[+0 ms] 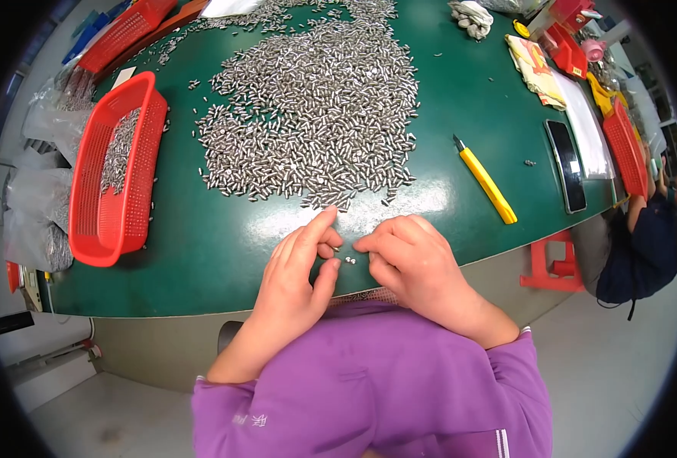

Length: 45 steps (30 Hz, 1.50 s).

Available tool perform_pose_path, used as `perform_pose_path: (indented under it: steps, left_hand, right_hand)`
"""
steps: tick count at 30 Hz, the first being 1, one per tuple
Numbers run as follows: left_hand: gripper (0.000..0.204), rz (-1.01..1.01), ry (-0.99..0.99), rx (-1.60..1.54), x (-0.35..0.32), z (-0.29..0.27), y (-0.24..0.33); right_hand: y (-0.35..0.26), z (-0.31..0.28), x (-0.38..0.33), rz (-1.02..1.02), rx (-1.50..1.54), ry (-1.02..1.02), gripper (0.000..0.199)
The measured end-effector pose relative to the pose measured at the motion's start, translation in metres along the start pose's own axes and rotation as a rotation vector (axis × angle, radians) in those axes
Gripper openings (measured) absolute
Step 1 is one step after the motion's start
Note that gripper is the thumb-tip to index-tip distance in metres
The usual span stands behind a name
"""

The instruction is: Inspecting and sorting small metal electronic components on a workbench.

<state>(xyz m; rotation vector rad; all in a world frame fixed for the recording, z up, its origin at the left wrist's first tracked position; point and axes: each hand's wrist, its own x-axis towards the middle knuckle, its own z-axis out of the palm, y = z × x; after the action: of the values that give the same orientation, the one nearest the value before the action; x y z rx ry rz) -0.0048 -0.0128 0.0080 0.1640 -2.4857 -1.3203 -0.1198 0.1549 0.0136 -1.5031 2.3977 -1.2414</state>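
A wide pile of small silver metal pins with pointed ends (315,114) covers the middle of the green table (460,99). My left hand (296,263) is at the near edge of the pile, its index finger stretched out to the closest pins. Its thumb stands apart from the bent fingers, and one small metal pin (337,249) shows at their tips. Across a narrow gap, my right hand (418,259) has its fingers curled, with the index tip pointing left. What lies under those fingers is hidden. Between the hands, a couple of loose pins (350,261) rest on the table.
To the left stands a red plastic basket (136,206) with more pins in it. A yellow utility knife (487,183) and a dark phone (566,168) lie to the right. Farther off are white gloves (472,18) and red bins (563,49). Another person (644,252) sits at far right.
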Motion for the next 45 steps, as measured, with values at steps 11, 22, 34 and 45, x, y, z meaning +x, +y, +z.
perform_pose_path:
  steps: [11,22,34,45]
  left_hand:
    - [0.067,0.083,0.022,0.195,0.007,0.0,-0.002]
    - [0.072,0.067,-0.07,0.252,0.002,-0.004,0.013]
    - [0.073,-0.061,-0.092,0.06,0.0,-0.001,0.01]
    - [0.072,-0.027,-0.008,0.09,-0.003,-0.001,0.005]
  right_hand:
    - [-0.007,-0.006,0.007,-0.001,0.075,-0.137,0.018]
    - [-0.01,-0.002,0.005,-0.023,0.039,-0.105,0.018]
    - [-0.009,-0.01,0.008,-0.026,-0.053,-0.079,0.017]
    - [-0.008,-0.011,0.006,-0.017,0.028,-0.037,0.018]
